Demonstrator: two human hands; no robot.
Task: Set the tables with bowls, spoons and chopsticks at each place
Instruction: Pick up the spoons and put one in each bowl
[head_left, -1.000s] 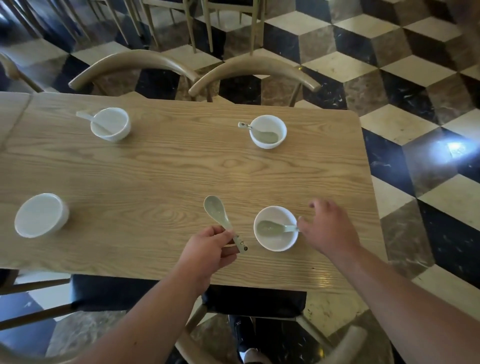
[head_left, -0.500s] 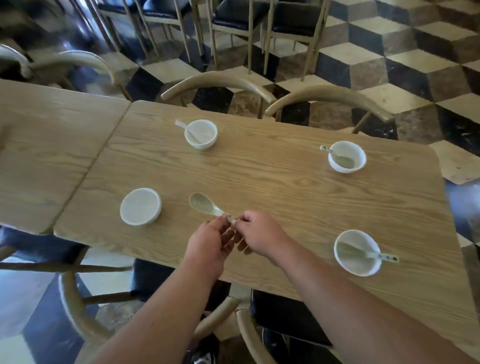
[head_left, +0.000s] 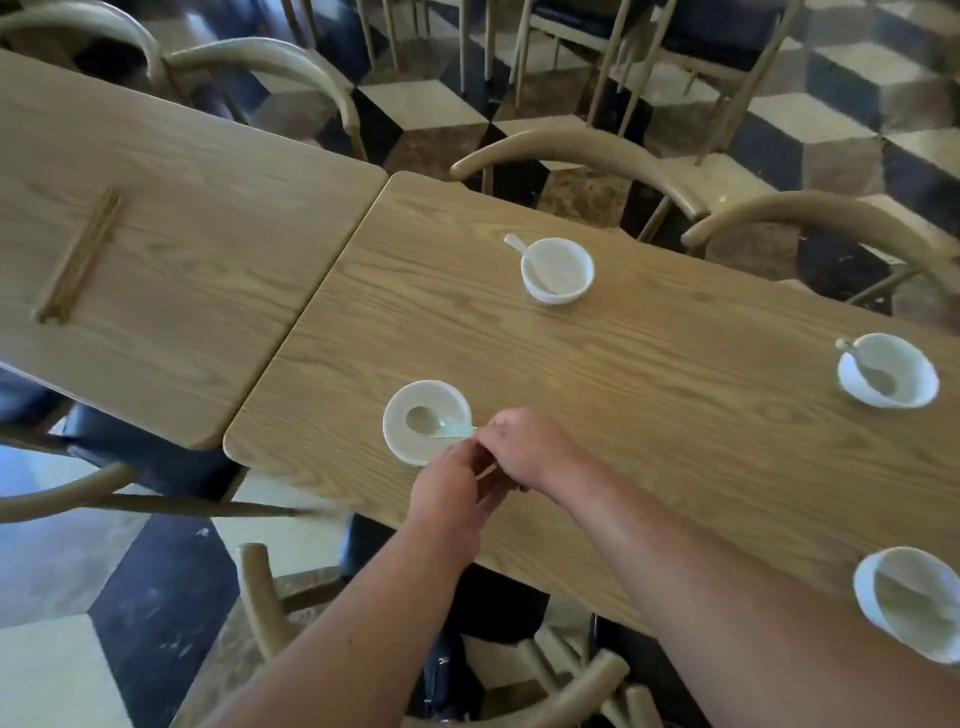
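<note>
A white bowl (head_left: 415, 452) stands near the left front corner of the wooden table (head_left: 649, 374). A pale green spoon (head_left: 423, 420) lies in it, handle pointing right. My right hand (head_left: 524, 452) pinches the handle's end at the bowl's rim. Just below it is my left hand (head_left: 449, 496), fingers loosely curled, with nothing seen in it. Three more bowls each hold a spoon: far left (head_left: 557, 270), far right (head_left: 885, 371), near right (head_left: 904, 603). A pair of wooden chopsticks (head_left: 78, 257) lies on the adjoining left table (head_left: 197, 234).
Curved-back wooden chairs stand along the far side (head_left: 561, 150) and the near side (head_left: 260, 587) of the tables. More chairs fill the top of the view on the checkered floor (head_left: 810, 119).
The spoon went from my left hand to my right and now lies in the near-left bowl. My view swung left, bringing the second table and its chopsticks into sight.
</note>
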